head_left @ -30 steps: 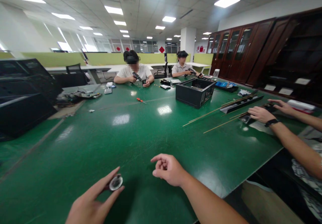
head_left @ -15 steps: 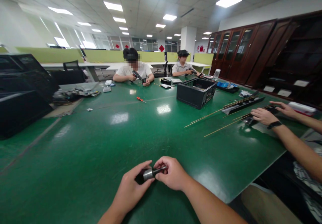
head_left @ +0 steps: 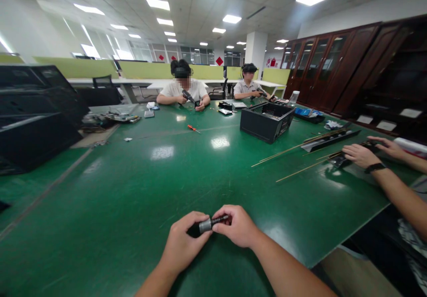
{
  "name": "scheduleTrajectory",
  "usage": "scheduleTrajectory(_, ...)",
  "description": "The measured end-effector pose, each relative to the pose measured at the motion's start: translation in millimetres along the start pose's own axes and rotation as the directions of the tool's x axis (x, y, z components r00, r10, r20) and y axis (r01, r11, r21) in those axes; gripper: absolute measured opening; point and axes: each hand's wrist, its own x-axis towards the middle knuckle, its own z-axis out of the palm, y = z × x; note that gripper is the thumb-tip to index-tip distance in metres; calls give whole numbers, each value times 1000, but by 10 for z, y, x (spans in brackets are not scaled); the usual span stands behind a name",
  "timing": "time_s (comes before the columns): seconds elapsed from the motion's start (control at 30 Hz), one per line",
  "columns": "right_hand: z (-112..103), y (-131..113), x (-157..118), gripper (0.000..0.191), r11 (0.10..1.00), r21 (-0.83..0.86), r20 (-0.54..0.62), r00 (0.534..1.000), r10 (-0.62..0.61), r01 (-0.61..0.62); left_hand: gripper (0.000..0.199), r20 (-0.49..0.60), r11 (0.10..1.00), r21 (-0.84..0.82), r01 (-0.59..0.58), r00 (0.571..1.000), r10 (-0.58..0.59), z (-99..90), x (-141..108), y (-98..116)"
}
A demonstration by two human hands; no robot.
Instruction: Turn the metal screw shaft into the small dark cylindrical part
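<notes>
Low in the middle of the head view, my left hand (head_left: pixel 185 242) is wrapped round a cylindrical metal tool (head_left: pixel 205 225) with a silver collar and a dark body partly hidden in the palm. From the collar a thin dark shaft with ridges or a spring (head_left: pixel 218 220) points right. My right hand (head_left: pixel 237 226) closes its thumb and fingers on that shaft, close to the left hand. Both hands are just above the green table (head_left: pixel 140 212).
An open black metal case (head_left: pixel 256 126) stands mid-table, with an orange screwdriver (head_left: pixel 192 128) to its left. Thin rods (head_left: pixel 296 147) lie at the right beside another person's hands (head_left: pixel 362 155). Black cases (head_left: pixel 36 141) stand at the left. Two people sit across with power tools.
The camera view has shifted, so the surroundings appear farther right. More of the ridged shaft shows between my hands; my right fingers sit nearer its tip.
</notes>
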Motion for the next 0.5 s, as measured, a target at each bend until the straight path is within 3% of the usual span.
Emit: scheduleTrajectory(0.5, -1, 70, 22, 13, 999, 44, 4, 1000, -11, 10, 20, -32, 1000, 17, 2, 999, -1, 17, -8, -20)
